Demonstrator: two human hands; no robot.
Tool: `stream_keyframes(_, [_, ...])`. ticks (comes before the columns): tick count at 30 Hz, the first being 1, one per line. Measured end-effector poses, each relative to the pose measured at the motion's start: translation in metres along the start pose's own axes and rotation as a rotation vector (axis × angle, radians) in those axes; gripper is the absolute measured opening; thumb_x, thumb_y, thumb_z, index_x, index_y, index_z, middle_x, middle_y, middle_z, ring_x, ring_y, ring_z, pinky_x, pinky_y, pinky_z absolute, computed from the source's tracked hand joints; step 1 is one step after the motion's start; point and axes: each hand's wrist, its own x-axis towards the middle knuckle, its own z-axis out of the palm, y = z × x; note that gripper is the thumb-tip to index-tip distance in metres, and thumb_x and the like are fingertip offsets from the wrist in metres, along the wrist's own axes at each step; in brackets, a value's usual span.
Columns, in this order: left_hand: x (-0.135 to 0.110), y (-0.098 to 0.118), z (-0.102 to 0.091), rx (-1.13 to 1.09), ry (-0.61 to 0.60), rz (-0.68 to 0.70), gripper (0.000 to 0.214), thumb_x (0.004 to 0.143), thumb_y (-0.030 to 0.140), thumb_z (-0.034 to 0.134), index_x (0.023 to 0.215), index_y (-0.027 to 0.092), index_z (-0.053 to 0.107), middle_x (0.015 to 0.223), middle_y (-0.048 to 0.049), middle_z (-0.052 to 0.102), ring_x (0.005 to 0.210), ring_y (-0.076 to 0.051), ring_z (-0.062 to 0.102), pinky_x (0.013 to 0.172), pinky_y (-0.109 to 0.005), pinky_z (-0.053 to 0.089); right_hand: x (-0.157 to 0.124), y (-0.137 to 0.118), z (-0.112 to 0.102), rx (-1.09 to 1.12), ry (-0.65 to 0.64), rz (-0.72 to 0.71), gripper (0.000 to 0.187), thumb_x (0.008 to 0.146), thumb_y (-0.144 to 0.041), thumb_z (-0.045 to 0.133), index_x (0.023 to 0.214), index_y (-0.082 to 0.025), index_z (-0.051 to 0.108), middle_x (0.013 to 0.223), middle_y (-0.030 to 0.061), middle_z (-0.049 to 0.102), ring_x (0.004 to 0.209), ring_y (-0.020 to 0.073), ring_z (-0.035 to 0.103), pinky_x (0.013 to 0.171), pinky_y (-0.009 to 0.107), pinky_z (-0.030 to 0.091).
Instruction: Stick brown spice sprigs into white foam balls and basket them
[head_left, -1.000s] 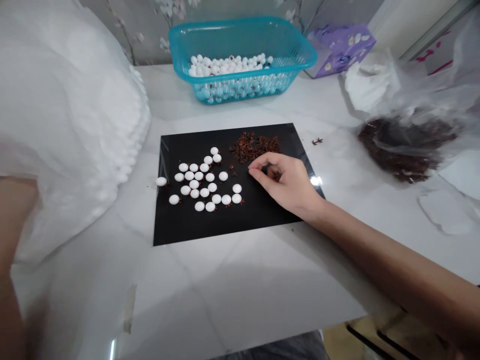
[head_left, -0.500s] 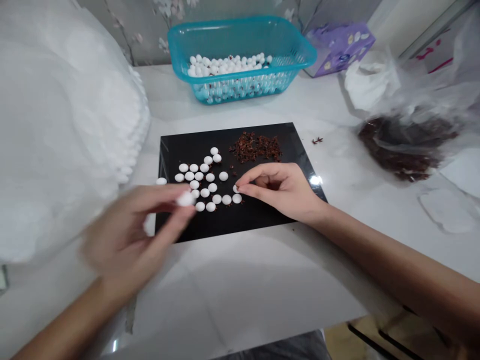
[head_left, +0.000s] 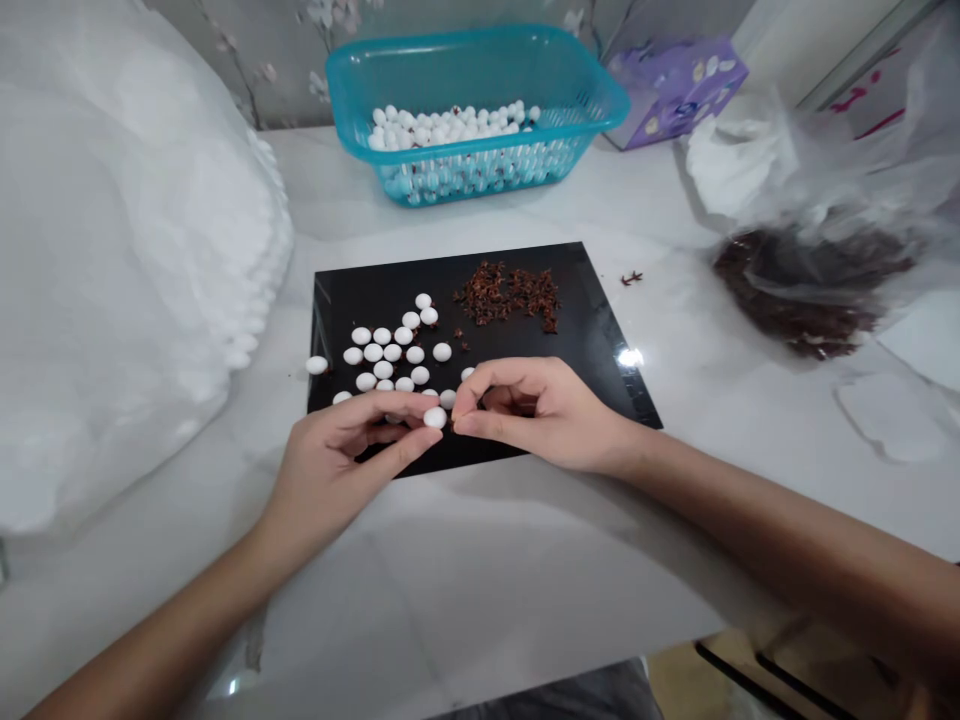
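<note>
The white ball (head_left: 435,418) looks smooth, plain and rounded. The small brown piece (head_left: 453,425) just beside it shows only as a sliver, so its shape cannot be told.

Nearest the person, the pale counter (head_left: 465,580) stretches from its front edge to the black board (head_left: 600,360), with a forearm coming in over it from either side. The held ball appears above the board's near part. Beyond it, more white balls (head_left: 392,353) are scattered across the left half, one at the left edge, and a brown pile (head_left: 510,295) sits toward the far right; dark surface separates the two. Past the far edge, a band of counter runs to the teal basket (head_left: 480,70). A large white bag (head_left: 135,250) stands left of the board.

The left hand (head_left: 337,445) holds the ball at its fingertips, thumb below and forefinger above. The right hand (head_left: 547,415) has thumb and forefinger pinched on the brown piece, their tips just right of the ball; whether ball and piece touch cannot be told.
</note>
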Motion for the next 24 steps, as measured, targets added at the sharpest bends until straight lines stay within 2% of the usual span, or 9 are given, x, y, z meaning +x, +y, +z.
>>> stream_keyframes(13, [-0.0006,0.0011,-0.003,-0.036,-0.063,0.019,0.016,0.07,0.023,0.07,0.085,0.029,0.072,0.09,0.0037,0.073,0.081,-0.013,0.068,0.075,-0.02,0.057,0.0014,-0.002,-0.0006,0.02,-0.052,-0.007,0.009,0.077,-0.023,0.063,0.077,-0.014,0.06,0.063,-0.0048,0.052,0.048,0.0033,0.037,0.045,0.018,0.031])
stream_keyframes(24, [0.0,-0.0029,-0.0062,-0.008,-0.142,0.077,0.019,0.07,0.022,0.07,0.087,0.031,0.072,0.086,0.0026,0.072,0.075,-0.012,0.067,0.064,-0.017,0.056,0.002,0.0031,-0.0027,0.038,-0.081,-0.056,0.016,0.074,-0.026,0.068,0.074,-0.015,0.056,0.072,-0.003,0.053,0.054,0.0046,0.043,0.047,0.02,0.034])
